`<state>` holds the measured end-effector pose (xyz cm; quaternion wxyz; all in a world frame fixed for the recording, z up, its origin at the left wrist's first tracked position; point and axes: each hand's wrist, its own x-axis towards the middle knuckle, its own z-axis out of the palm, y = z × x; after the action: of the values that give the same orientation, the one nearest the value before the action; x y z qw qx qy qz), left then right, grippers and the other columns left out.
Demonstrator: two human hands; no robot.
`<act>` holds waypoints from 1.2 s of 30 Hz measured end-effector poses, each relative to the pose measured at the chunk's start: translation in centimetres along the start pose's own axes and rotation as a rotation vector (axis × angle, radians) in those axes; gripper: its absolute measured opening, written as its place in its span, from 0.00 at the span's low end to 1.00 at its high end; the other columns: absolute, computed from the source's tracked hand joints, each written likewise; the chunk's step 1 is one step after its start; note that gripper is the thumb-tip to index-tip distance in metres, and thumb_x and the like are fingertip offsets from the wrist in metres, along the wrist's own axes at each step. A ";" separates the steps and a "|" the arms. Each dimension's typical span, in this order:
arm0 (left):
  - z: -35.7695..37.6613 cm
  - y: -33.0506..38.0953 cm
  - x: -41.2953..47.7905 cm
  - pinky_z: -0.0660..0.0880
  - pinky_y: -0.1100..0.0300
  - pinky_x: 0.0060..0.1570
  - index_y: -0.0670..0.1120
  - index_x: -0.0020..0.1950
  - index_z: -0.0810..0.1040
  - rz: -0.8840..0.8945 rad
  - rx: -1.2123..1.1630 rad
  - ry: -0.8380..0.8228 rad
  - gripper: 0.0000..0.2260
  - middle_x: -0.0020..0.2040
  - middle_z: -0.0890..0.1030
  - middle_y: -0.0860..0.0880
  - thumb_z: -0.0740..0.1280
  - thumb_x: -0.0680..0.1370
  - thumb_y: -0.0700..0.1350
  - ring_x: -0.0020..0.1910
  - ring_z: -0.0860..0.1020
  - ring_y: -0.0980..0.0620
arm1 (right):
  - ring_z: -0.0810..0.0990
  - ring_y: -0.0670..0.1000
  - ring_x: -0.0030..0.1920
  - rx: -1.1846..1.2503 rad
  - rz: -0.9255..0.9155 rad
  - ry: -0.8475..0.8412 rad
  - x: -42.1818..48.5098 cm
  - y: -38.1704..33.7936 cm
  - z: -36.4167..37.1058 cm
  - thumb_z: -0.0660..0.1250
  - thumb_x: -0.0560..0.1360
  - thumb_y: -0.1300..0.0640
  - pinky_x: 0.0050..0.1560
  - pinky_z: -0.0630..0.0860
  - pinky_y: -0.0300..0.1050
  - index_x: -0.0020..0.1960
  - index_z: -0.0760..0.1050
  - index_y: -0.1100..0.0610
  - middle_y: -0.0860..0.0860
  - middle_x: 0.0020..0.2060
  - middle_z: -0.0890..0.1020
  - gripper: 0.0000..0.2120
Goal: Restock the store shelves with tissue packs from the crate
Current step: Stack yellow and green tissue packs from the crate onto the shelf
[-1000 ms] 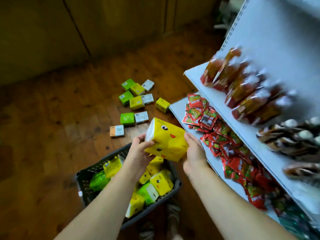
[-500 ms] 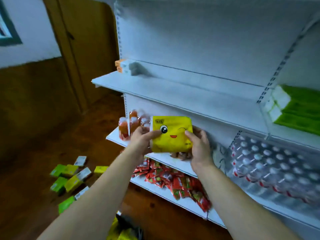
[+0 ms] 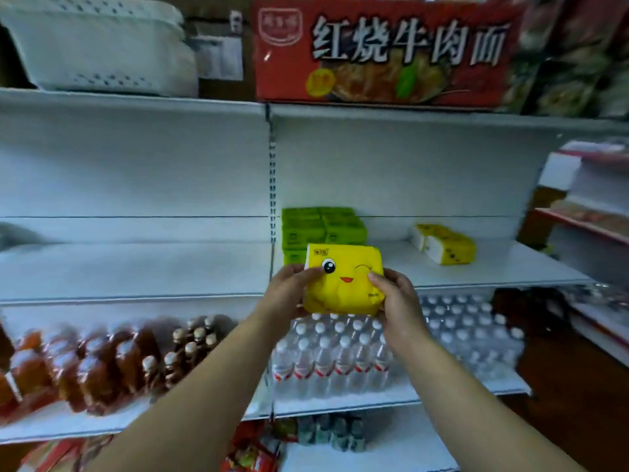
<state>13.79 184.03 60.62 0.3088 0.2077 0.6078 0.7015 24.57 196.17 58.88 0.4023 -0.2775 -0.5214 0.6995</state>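
A yellow tissue pack with a winking cartoon face is held between both hands, in front of the white middle shelf. My left hand grips its left side and my right hand grips its right side. Just behind the pack stands a stack of green tissue packs at the shelf's left end. Another yellow tissue pack lies farther right on the same shelf. The crate is out of view.
Bottled water packs fill the shelf below my hands, and brown bottles sit to the left. A red noodle carton and a white basket rest on the top shelf. A second shelving unit stands at right.
The view swung up from the crate and floor to the shelves. Both hands carried the yellow pack up and rightward to the middle shelf by the green packs.
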 end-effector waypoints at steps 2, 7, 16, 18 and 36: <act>5.5 -0.6 1.5 0.76 0.55 0.44 0.46 0.55 0.75 -0.002 -0.005 -0.035 0.10 0.49 0.80 0.44 0.68 0.75 0.46 0.42 0.79 0.44 | 0.79 0.62 0.54 -0.029 -0.001 0.049 2.6 -1.6 -4.9 0.70 0.72 0.59 0.57 0.76 0.61 0.50 0.73 0.53 0.60 0.54 0.80 0.09; 15.8 -2.1 5.6 0.76 0.60 0.35 0.45 0.54 0.75 -0.057 0.018 -0.090 0.08 0.46 0.80 0.43 0.67 0.76 0.45 0.40 0.78 0.46 | 0.80 0.61 0.53 -0.072 0.025 0.140 8.7 -4.1 -13.6 0.71 0.71 0.58 0.57 0.75 0.64 0.48 0.73 0.53 0.60 0.54 0.80 0.09; 25.8 -5.2 18.6 0.77 0.46 0.50 0.43 0.55 0.70 -0.030 0.155 -0.103 0.16 0.55 0.77 0.39 0.71 0.73 0.44 0.51 0.79 0.39 | 0.78 0.59 0.52 -0.129 0.094 0.184 20.9 -3.7 -20.8 0.67 0.74 0.56 0.46 0.77 0.51 0.52 0.72 0.50 0.55 0.53 0.78 0.08; 28.2 -5.0 21.4 0.77 0.50 0.46 0.43 0.56 0.70 -0.033 0.179 -0.130 0.16 0.56 0.77 0.40 0.71 0.73 0.45 0.50 0.78 0.41 | 0.77 0.60 0.54 -0.135 0.096 0.238 23.8 -4.2 -22.3 0.68 0.74 0.57 0.48 0.77 0.53 0.55 0.71 0.51 0.56 0.56 0.77 0.11; 45.7 -6.6 39.4 0.75 0.53 0.56 0.44 0.56 0.77 0.023 0.540 0.008 0.12 0.53 0.81 0.43 0.66 0.73 0.42 0.55 0.78 0.42 | 0.78 0.61 0.54 -0.238 0.120 0.298 48.6 -5.5 -34.4 0.70 0.71 0.54 0.47 0.79 0.54 0.60 0.74 0.63 0.61 0.54 0.79 0.21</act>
<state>16.97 244.65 58.84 0.2322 0.2867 0.7716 0.5182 28.47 255.71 55.20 0.3969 -0.4543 -0.5175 0.6068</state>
